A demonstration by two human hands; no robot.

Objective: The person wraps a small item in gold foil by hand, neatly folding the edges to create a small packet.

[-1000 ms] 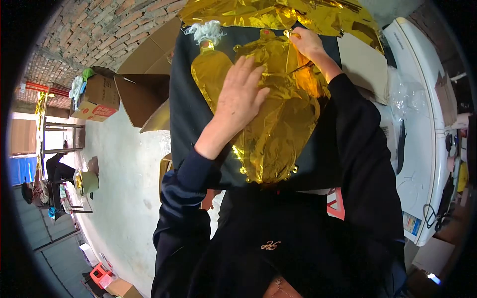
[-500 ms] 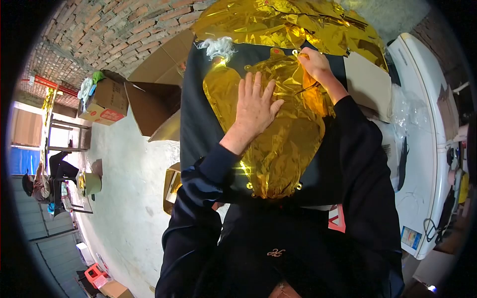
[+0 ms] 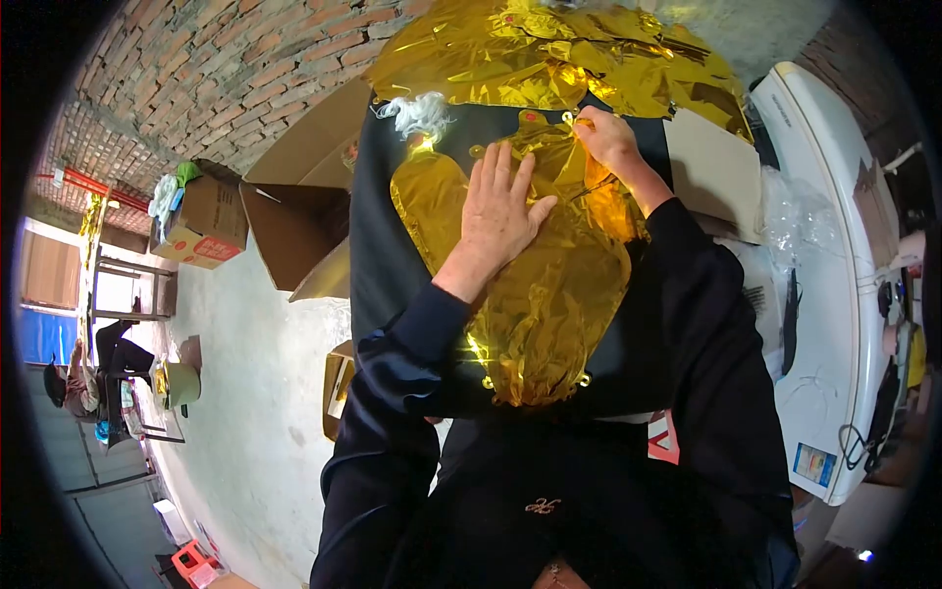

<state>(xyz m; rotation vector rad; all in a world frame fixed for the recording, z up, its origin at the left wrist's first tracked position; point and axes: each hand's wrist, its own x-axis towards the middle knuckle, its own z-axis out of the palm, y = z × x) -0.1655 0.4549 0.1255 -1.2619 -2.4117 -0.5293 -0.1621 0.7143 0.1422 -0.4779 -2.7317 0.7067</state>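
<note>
A flat gold foil balloon with small tabs along its edge lies on a black-covered table. My left hand rests palm down on its middle, fingers stretched out. At its upper right, my right hand is closed on the balloon's edge, where the foil is bunched into an orange-looking fold. The fingertips of that hand are partly hidden. A tuft of white strings lies at the table's upper left corner. Beyond it spreads a pile of more gold foil.
An open cardboard box stands left of the table, a smaller box below it. To the right are a cardboard sheet, clear plastic and a long white appliance. A person sits far left.
The whole view has shifted slightly. My left hand stays flat on the balloon and my right hand still grips its edge; little else differs.
</note>
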